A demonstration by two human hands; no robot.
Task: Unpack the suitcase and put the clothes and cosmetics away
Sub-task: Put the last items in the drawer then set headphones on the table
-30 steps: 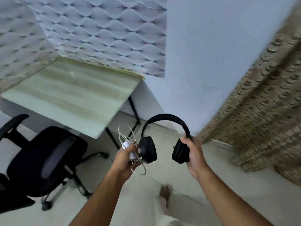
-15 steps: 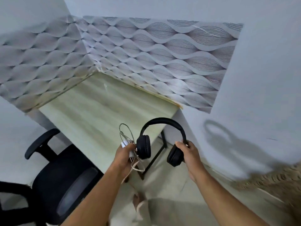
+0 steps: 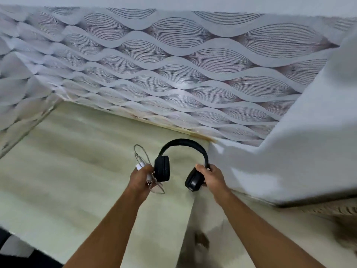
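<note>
Wavy-patterned wallpaper (image 3: pixel 173 74) now fills the view beyond both hands, and the pale desk (image 3: pixel 67 161) has come under them; the chair seen earlier is out of sight, apart from a dark patch at the lower left edge. Left hand (image 3: pixel 140 179) is closed around a white charger (image 3: pixel 139 167) and its looped cable (image 3: pixel 142 155). Black headphones (image 3: pixel 183 146) span between the hands over the desk. Right hand (image 3: pixel 212 176) grips the right earcup. No containers show.
</note>
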